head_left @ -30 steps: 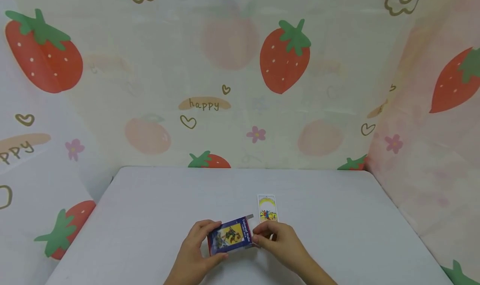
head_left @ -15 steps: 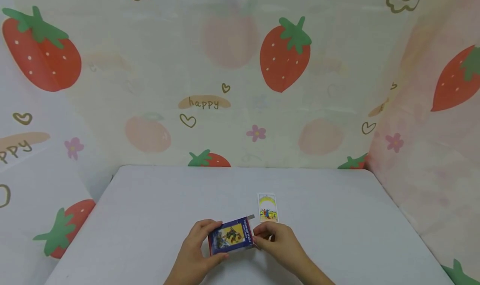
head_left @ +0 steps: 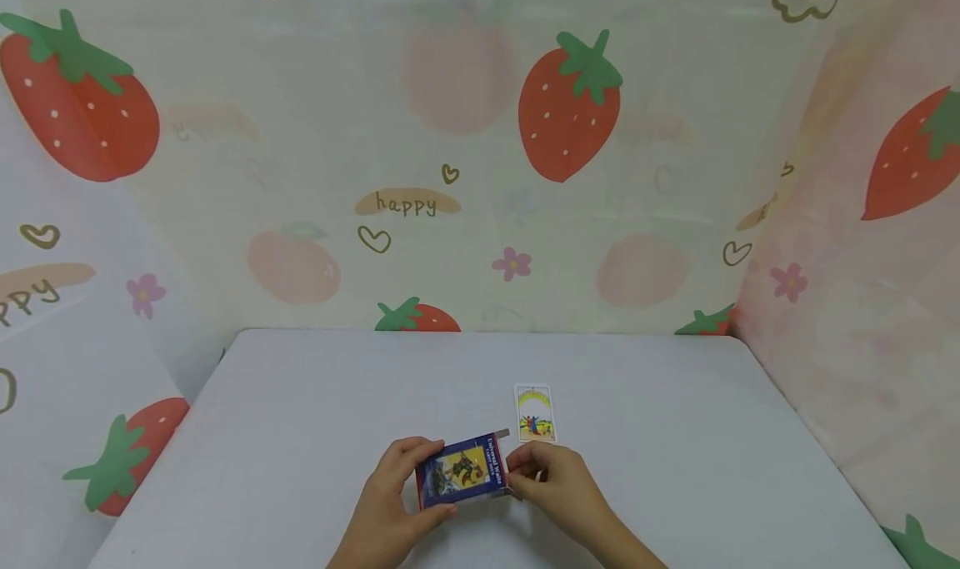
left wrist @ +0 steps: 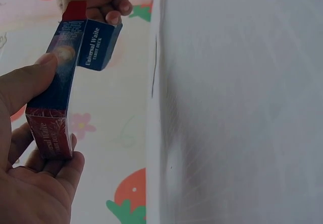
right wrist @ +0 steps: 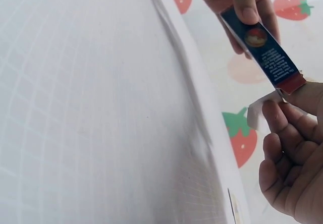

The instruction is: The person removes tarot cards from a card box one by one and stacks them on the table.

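Observation:
My left hand (head_left: 392,496) grips a blue tarot card box (head_left: 459,472), tilted above the table, its yellow picture facing up. In the left wrist view, the thumb lies on a narrow side and fingers support the red end. The box's other end is open, with a lid flap (left wrist: 99,45) folded out and a small red tab (right wrist: 291,82) sticking out. At that end my right hand (head_left: 564,492) pinches the box edge with its thumb and index finger; its other fingers are curled. The box's inside is hidden.
Just beyond the right hand, one tarot card (head_left: 536,413) lies face up on the white table (head_left: 660,419). Strawberry-printed cloth walls (head_left: 450,152) stand behind the table and along both sides.
Both hands and the box keep almost the same pose. The head view has shifted slightly, so the wall prints and the loose card appear a little higher.

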Demonstrator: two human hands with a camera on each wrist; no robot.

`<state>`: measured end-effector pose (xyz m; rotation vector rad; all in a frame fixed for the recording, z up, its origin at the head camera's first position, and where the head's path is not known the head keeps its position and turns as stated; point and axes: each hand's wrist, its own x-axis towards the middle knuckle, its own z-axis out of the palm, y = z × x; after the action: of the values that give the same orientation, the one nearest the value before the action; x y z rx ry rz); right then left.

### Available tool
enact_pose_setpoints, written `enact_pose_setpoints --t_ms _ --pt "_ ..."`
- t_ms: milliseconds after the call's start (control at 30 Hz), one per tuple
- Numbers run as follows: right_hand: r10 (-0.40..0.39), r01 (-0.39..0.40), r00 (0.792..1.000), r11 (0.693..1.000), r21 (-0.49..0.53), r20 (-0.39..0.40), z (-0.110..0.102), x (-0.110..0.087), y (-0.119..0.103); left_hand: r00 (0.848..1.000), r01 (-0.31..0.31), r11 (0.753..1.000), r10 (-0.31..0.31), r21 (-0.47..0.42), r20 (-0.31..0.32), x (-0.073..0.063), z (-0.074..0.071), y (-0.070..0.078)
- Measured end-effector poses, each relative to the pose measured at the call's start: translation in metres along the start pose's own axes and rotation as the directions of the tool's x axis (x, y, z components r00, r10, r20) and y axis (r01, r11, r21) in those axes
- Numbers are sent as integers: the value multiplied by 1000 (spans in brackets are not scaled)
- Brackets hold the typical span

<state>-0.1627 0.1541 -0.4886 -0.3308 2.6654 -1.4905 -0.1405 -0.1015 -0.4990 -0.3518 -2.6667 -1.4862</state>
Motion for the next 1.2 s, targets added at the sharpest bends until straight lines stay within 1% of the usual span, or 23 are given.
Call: enact_pose_setpoints --t_ms 200,567,800,1000,1200 --pt "-10 10 1000 1000 2 -7 0 0 0 1000 -28 1000 28 3 -14 -1 0 -1" --pt "-30 29 998 999 -21 -48 -1 -1 -1 1000 -13 1000 13 -19 -19 0 -1 0" --pt "-31 28 997 999 -47 -77 -4 -1 -2 1000 -4 1000 4 -14 -16 1 -1 0" --pt "-36 32 995 999 -42 -90 -6 -2 -6 1000 0 1000 0 -13 -19 1 -1 0" --pt "-35 32 993 999 -32 -111 -8 -3 -9 999 -10 1000 9 -14 -41 2 -1 0"
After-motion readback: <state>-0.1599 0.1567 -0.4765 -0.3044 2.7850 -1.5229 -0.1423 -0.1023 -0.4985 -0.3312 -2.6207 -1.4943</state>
